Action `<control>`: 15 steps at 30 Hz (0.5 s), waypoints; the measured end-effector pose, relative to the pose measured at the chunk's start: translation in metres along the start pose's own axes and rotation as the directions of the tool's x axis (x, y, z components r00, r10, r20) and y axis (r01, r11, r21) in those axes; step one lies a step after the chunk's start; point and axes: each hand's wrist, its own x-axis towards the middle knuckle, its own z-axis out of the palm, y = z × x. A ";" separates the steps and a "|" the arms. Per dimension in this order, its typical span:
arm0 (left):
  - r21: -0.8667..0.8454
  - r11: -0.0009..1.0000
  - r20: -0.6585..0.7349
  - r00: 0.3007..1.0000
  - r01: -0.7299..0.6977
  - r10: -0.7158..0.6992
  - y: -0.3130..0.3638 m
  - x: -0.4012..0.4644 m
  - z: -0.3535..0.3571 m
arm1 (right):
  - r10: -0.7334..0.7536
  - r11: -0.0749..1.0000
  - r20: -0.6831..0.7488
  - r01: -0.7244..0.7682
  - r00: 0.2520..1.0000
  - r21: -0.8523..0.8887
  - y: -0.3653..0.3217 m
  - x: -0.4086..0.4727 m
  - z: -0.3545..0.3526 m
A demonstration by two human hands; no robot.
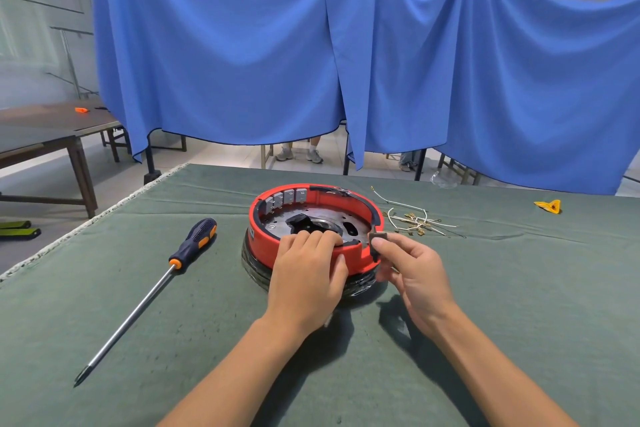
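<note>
A red round case [263, 243] sits in the middle of the green cloth table [104, 288]. The person's left hand [308, 274] holds it at its 6 o'clock side. The fingers are bent over the rim and hook inside, so that hand has a firm grip.

The right hand [412, 267] is at the case's 4 o'clock edge. Its thumb and fingers pinch a small dark block [376, 240] right by a gap in the red wall. More grey blocks [287, 198] line the inside wall around 11 o'clock.

I think the little block is the tricky bit. It is held only by the fingertips, so a slip could drop it down inside the case. If it goes in crooked, it might jam in the gap. If the left hand lets go, a push could make the case slide on the cloth.

A screwdriver [194, 242] lies at 9 o'clock. A heap of thin wires [415, 220] lies at 2 o'clock, close enough for a sleeve or wrist to drag them.
</note>
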 end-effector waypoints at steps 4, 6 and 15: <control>-0.003 1.000 0.007 1.000 0.001 -0.001 0.000 0.000 0.000 | -0.142 0.970 -0.072 0.124 0.987 -0.208 0.004 0.001 -0.002; 0.002 1.000 0.009 1.000 -0.002 0.002 -0.001 0.000 0.000 | -0.197 0.950 -0.058 0.176 0.979 -0.257 0.005 -0.001 -0.002; -0.034 0.999 0.020 1.000 -0.016 0.017 -0.004 0.001 -0.001 | -0.021 1.000 -0.066 0.022 0.998 0.018 -0.002 -0.001 0.000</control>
